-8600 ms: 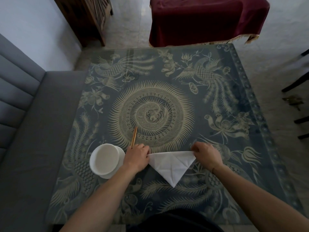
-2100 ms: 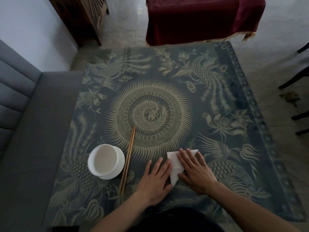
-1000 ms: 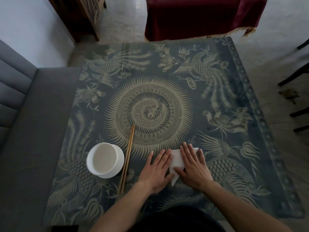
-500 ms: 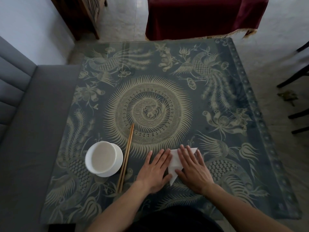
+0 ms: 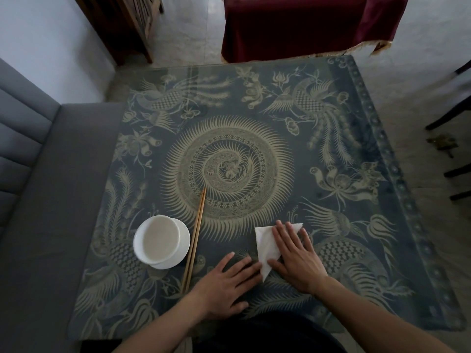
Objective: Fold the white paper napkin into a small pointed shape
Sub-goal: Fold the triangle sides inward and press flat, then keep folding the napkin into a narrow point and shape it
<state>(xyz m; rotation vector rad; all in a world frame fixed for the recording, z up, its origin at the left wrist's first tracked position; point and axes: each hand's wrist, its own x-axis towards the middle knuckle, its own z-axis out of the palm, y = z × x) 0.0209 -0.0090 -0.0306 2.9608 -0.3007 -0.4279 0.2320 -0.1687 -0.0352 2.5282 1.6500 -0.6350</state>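
glass-topped table [image 5: 254, 103] with phoenix pattern. right hand [image 5: 297, 258] lies flat, fingers spread, pressing the white paper napkin [image 5: 266, 247]; napkin sits under those fingers, its point just past the thumb. left hand [image 5: 224, 284] flat, gripping nothing, fingertips at the point. narrow triangle formed; likely only creasing left. bowl [image 5: 160, 240], chopsticks [image 5: 195, 240] lie well left.

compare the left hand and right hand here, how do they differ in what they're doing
The right hand lies flat on top of the white napkin, covering much of it; the left hand lies on the bare table, fingertips only near the napkin's pointed tip. The right hand sits farther from the person, the left nearer and closer to the chopsticks. Both are open, palm down, fingers spread.
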